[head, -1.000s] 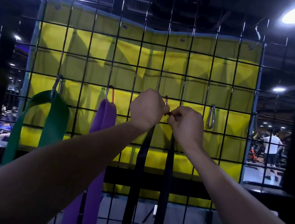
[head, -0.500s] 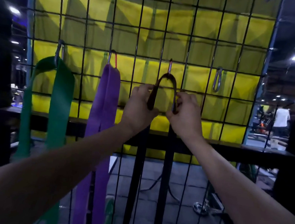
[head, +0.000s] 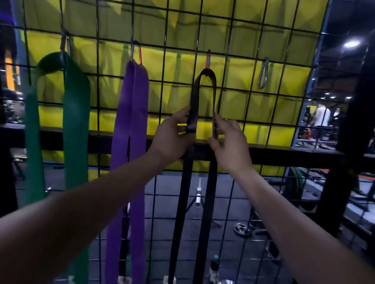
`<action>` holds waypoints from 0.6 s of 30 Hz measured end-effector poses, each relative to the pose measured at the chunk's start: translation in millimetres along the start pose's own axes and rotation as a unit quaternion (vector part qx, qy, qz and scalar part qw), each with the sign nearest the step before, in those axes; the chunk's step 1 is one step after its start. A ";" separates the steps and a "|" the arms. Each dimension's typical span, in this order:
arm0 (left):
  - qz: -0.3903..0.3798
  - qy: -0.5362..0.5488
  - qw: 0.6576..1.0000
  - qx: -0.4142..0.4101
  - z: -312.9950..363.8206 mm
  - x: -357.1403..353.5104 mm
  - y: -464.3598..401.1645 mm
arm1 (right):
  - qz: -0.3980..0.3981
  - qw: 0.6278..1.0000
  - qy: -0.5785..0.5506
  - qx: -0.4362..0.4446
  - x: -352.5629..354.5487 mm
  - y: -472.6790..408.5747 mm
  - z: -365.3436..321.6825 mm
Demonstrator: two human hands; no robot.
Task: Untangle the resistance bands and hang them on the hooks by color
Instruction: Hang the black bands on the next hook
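Head view.

Wire grid panel: black mesh, upright, with yellow padding behind it.

Black band: looped over the red carabiner hook, third hook from the left; its two strands hang straight down against the grid, slightly apart.

Left hand: arm stretched forward and up from the lower left, back of the hand toward the camera. Thumb and fingers curl round the left strand of the black band just below the loop, pinching it.

Right hand: arm stretched forward from the lower right. Fingertips pinch the right strand at the same height; the strand shows edge-on there.

Purple band: hangs doubled from the second hook, just left of the left forearm.

Green band: hangs from the first hook, far left, with strands spread.

Fourth hook: silver carabiner, right of the black band, carrying nothing.
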State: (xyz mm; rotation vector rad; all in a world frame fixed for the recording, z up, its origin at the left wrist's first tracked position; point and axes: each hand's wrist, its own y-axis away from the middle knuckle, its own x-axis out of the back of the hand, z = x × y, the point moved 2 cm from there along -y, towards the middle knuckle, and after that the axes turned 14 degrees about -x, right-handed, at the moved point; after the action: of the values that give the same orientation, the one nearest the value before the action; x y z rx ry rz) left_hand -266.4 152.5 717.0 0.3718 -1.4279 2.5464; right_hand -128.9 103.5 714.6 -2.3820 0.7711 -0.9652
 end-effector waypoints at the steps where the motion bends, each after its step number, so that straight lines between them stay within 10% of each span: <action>1: -0.003 0.016 1.000 0.000 0.1 -1.2 3.6 | 0.002 1.000 0.008 -0.006 0.9 5.7 0.6; 9: -0.016 -0.031 0.996 -0.080 7.0 -20.3 85.1 | 0.027 0.983 0.128 -0.130 1.5 83.7 40.1; 18: -0.234 0.038 0.971 0.008 6.0 -123.0 224.8 | 0.034 0.944 0.197 -0.263 24.6 222.7 127.9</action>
State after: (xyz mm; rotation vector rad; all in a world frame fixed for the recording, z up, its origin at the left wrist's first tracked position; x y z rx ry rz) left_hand -214.6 25.8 500.3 0.5358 -1.1289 2.1649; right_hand -92.8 -52.0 511.9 -2.5991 1.4013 -1.3674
